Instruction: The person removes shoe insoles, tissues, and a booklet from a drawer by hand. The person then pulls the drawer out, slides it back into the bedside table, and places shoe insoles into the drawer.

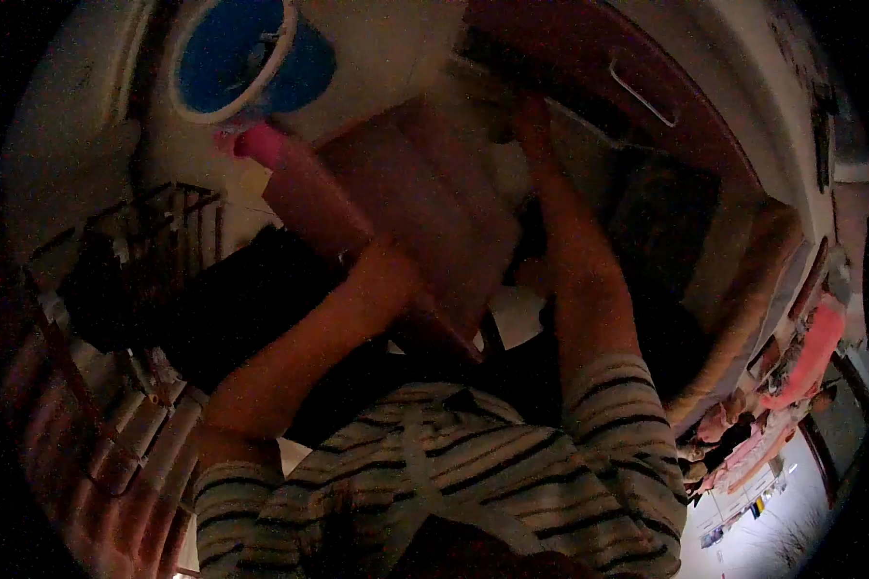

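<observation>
A dull reddish, box-like piece [434, 193] with flat sides lies tilted in front of my body. My left hand [388, 272] is closed on its near edge, with the fingers mostly hidden in the dark. My right arm stretches forward past the right side of this piece. At its far end my right hand [533, 118] is dim and blurred, close to a dark, flat thing [502, 72]; whether it touches or holds that cannot be made out.
A blue bucket [232, 58] with a pale rim stands at the upper left, with a pink item [261, 145] below it. A dark rack [179, 227] is at the left. A maroon panel with a pale handle [644, 94] is at the upper right, and a brown cushioned edge [758, 309] at the right.
</observation>
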`<state>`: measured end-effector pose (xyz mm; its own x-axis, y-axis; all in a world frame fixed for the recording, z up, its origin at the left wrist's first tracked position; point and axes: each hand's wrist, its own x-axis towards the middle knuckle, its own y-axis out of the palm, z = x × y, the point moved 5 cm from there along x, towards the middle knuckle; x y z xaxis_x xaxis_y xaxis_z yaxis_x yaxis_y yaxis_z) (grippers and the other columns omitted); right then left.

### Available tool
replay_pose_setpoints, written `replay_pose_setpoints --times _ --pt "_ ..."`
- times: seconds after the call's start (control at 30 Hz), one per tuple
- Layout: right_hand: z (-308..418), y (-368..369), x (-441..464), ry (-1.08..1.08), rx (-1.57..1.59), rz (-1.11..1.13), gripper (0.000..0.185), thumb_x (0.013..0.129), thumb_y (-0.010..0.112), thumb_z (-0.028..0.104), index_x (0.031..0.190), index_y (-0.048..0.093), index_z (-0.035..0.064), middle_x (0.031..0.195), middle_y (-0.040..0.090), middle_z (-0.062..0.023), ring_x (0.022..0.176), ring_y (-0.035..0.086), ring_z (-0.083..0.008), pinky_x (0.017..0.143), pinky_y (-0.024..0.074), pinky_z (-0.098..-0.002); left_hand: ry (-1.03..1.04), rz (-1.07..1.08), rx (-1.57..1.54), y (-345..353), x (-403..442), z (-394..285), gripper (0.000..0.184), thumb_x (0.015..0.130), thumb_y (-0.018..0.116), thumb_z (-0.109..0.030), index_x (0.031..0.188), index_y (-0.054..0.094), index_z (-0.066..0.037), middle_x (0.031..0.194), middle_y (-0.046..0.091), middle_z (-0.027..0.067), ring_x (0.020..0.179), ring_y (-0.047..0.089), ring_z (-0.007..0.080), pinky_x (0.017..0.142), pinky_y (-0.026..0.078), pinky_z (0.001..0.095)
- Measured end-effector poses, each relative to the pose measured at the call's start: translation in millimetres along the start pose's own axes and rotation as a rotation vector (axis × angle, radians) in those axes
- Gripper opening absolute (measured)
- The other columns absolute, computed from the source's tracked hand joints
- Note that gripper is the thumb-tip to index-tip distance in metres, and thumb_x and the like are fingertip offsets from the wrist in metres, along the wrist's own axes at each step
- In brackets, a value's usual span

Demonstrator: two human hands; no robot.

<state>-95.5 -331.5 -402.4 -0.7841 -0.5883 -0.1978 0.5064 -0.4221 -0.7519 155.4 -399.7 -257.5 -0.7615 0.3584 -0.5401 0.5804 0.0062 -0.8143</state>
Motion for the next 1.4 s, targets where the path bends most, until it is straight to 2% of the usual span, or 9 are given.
replay_pose_setpoints --times 0.07,0.17,0.23,0.3,0.47,0.6,0.7,0.9,1.4 --pt "5.7 -3.2 -5.3 0.012 0.095 0.036 0.062 0.076 0.051 0.046 0.123 0.038 0.0086 0.126 0.038 -0.0121 0.112 0.038 -0.0298 0.093 0.0304 -0.0428 -0.108 0.070 -0.094 7.8 -0.8 4.3 0.018 0.070 0.053 -0.017 0.082 0.066 -0.014 0.087 0.062 0.0045 0.088 0.056 0.0217 0.081 0.037 0.0368" --pt "21.0 -19.0 -49.5 0.098 0.468 0.116 0.064 0.075 0.051 0.048 0.125 0.037 0.0089 0.127 0.036 -0.0117 0.114 0.037 -0.0296 0.094 0.0296 -0.0429 0.005 -0.220 0.037 10.1 0.7 -4.8 0.018 0.068 0.055 -0.021 0.080 0.066 -0.013 0.086 0.062 0.0053 0.084 0.057 0.0228 0.082 0.037 0.0371" --pt "34.0 -28.8 -83.9 0.272 0.877 0.132 0.065 0.075 0.052 0.049 0.125 0.036 0.0091 0.128 0.036 -0.0115 0.114 0.036 -0.0296 0.094 0.0290 -0.0430 0.074 0.166 -0.028 -2.6 2.4 -5.6 0.030 0.070 0.059 -0.031 0.091 0.063 -0.011 0.095 0.059 0.0091 0.094 0.053 0.0281 0.081 0.042 0.0470" --pt "50.1 -31.0 -109.0 0.648 1.367 -0.002 0.055 0.077 0.054 0.043 0.119 0.044 0.0089 0.121 0.044 -0.0102 0.110 0.041 -0.0262 0.093 0.0317 -0.0400 0.037 0.194 -0.088 -10.9 1.6 -0.6 0.031 0.070 0.059 -0.033 0.090 0.064 -0.010 0.094 0.059 0.0091 0.095 0.053 0.0286 0.082 0.041 0.0464" --pt "89.8 -45.2 -159.2 0.749 1.577 -0.154 0.057 0.079 0.050 0.046 0.120 0.042 0.0075 0.120 0.044 -0.0102 0.110 0.041 -0.0271 0.092 0.0331 -0.0414 0.065 -0.063 -0.312 9.3 12.1 13.3 0.032 0.068 0.061 -0.037 0.082 0.065 -0.008 0.088 0.061 0.0105 0.087 0.056 0.0306 0.076 0.045 0.0429" --pt "110.9 -53.8 -183.5 0.614 1.760 -0.122 0.064 0.079 0.045 0.053 0.123 0.037 0.0072 0.121 0.042 -0.0109 0.112 0.039 -0.0272 0.091 0.0330 -0.0425 0.028 0.017 -0.256 -8.8 -1.1 14.1 0.031 0.065 0.062 -0.035 0.080 0.064 -0.008 0.081 0.061 0.0115 0.077 0.058 0.0323 0.076 0.044 0.0412" --pt "101.5 -47.6 -190.6 0.594 1.512 -0.030 0.076 0.074 0.047 0.059 0.128 0.030 0.0082 0.126 0.036 -0.0147 0.112 0.037 -0.0330 0.091 0.0312 -0.0494 0.088 0.026 -0.152 -18.5 -8.6 8.2 0.030 0.062 0.065 -0.033 0.079 0.064 -0.008 0.080 0.061 0.0113 0.076 0.058 0.0321 0.078 0.043 0.0413" --pt "115.0 -48.2 -232.1 0.864 1.338 -0.068 0.076 0.073 0.051 0.057 0.128 0.030 0.0081 0.127 0.035 -0.0123 0.114 0.036 -0.0295 0.093 0.0299 -0.0427 0.166 -0.077 -0.115 2.4 -12.7 10.2 0.029 0.061 0.067 -0.029 0.081 0.064 -0.009 0.081 0.061 0.0101 0.081 0.056 0.0305 0.078 0.043 0.0426" --pt "153.4 -20.2 -239.7 0.737 1.268 0.036 0.073 0.073 0.052 0.053 0.129 0.029 0.0129 0.131 0.030 -0.0110 0.117 0.031 -0.0300 0.093 0.0274 -0.0478 0.050 -0.145 -0.228 86.6 25.2 40.1 0.028 0.068 0.061 -0.025 0.091 0.062 -0.010 0.093 0.059 0.0111 0.089 0.054 0.0306 0.078 0.042 0.0432"
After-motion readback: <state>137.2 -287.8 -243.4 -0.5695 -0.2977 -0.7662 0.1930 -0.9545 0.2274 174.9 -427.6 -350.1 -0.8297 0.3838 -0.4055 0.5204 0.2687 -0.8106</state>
